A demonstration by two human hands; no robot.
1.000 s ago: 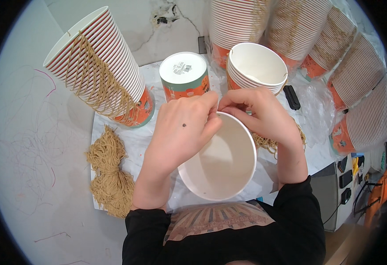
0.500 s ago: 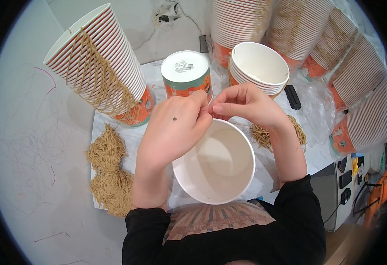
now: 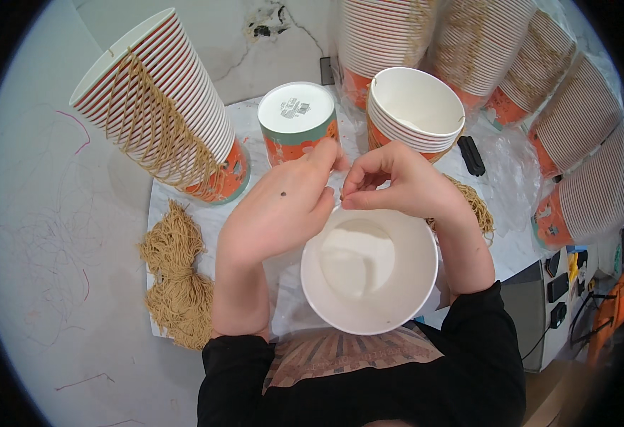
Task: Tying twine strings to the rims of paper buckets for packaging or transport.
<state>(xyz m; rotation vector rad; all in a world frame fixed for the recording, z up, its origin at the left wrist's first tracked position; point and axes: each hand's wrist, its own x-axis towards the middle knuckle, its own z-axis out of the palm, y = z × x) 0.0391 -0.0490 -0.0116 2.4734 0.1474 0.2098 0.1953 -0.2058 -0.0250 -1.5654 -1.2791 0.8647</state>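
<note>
A white-lined paper bucket (image 3: pixel 369 313) stands tilted before me, its open mouth facing up and toward me. At its far rim, my right hand (image 3: pixel 404 181) pinches thumb and fingers together; a tiny brownish bit at the tips is too small to name. My left hand (image 3: pixel 283 199) is back-up by the bucket's left rim, its thumb and forefinger apart; the other fingers are mostly hidden. Past the hands, an upside-down orange and green bucket (image 3: pixel 297 110) shows its white base. To its right is a short stack of nested buckets (image 3: pixel 415 107).
Far left leans a tall bucket stack (image 3: pixel 162 107) draped with tan cord loops. A tied cord bundle (image 3: pixel 176 274) lies at the table's left edge, more cord (image 3: pixel 474 206) under my right forearm. Plastic-wrapped stacks (image 3: pixel 579 117) and a black tool (image 3: pixel 471 156) are at right.
The bucket has shifted right and turned to face up more. My left thumb and forefinger have parted, and the hands have come slightly apart. My right hand has dropped a little, still pinched.
</note>
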